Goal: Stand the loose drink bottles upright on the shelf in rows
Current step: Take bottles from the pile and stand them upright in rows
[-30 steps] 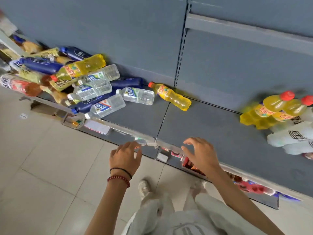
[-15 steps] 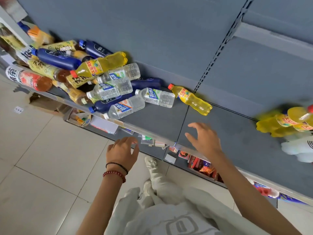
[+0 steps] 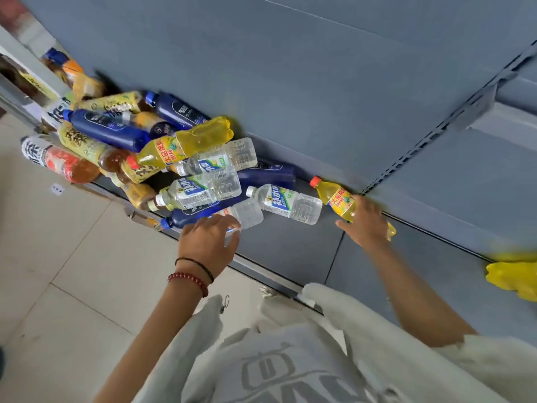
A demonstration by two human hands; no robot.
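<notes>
Yellow juice fills the red-capped juice bottle [image 3: 337, 197], which lies on its side on the grey shelf [image 3: 290, 251], close to the back panel, cap pointing left. The right hand [image 3: 367, 225] is on it: the fingers wrap over its lower half and the thumb sticks out on the near side, with only the bottle's base showing past the hand.

Over at the front edge, the left hand [image 3: 209, 242] hovers with fingers spread and loosely bent above a clear water bottle [image 3: 248, 213]. I can't tell whether the fingertips touch it. Two bracelets [image 3: 191, 274] sit on that wrist.

Between the hands a second water bottle [image 3: 286, 203] lies flat, full of clear liquid. To the left is the pile [image 3: 139, 152], all tipped over: dark blue bottles [image 3: 107, 130], amber tea bottles [image 3: 84, 146], more water and another yellow juice [image 3: 186, 142] on top. Far right, blurred yellow bottles [image 3: 514, 277] sit on the shelf.
</notes>
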